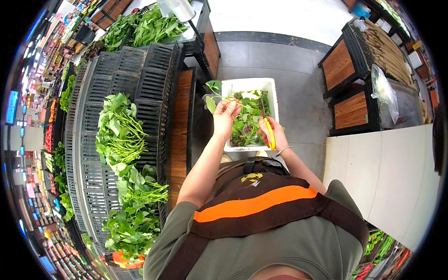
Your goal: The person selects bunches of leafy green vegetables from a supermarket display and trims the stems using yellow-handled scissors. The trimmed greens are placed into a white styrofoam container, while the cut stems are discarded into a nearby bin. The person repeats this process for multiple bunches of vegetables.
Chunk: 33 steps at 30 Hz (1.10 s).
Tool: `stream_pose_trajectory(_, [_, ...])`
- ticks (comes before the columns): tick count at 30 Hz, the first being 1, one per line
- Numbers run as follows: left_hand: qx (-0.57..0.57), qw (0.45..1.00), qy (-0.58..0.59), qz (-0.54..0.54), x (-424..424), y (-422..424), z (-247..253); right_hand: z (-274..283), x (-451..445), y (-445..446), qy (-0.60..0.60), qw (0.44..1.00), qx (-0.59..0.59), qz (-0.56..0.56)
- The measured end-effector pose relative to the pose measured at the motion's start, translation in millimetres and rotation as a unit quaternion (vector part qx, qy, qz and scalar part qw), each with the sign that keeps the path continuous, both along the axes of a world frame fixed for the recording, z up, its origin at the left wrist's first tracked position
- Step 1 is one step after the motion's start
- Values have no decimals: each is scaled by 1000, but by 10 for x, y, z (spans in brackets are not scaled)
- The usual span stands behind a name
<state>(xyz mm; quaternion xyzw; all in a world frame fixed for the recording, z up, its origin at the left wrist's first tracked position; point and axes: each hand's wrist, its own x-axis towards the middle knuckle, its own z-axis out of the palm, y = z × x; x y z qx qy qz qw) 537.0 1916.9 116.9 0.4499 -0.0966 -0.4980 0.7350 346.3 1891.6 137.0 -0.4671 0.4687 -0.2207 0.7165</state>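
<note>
Between the fingertips of my left hand (pixel 225 115) is a thin green stem with a few leaves (pixel 212 85), pointing up and to the left. My right hand (pixel 274 133) grips scissors with yellow handles (pixel 269 134); their dark blades (pixel 261 105) point away from me. Both hands are over a white foam box (pixel 249 82), apart from each other. Loose leaves and cut greens (pixel 246 131) fill the box, some with purple tints. Whether the scissor blades are parted cannot be made out.
On my left, a slatted black display rack (pixel 150 77) bears bunches of leafy greens (pixel 120 133). More greens (pixel 154 26) lie at the far left. A wood-panelled stand (pixel 337 70) holds long brown roots (pixel 385 52) at the right, near a pale panelled surface (pixel 378 168).
</note>
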Motion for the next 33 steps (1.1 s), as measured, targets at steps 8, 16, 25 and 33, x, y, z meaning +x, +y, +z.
stream_pose_trajectory(8, [30, 995, -65, -74, 182, 426, 219, 183, 511, -168, -117, 990, -82, 22])
stream_pose_trajectory(16, [106, 972, -210, -24, 219, 836, 356, 297, 1177, -76, -42, 954, -263, 139])
stream_pose_trajectory(25, [62, 988, -33, 137, 456, 1470, 557, 260, 1272, -97, -70, 942, -236, 229])
stream_pose_trajectory(33, [224, 807, -254, 483, 793, 2999, 825, -66, 1094, -441, 220, 848, -439, 197])
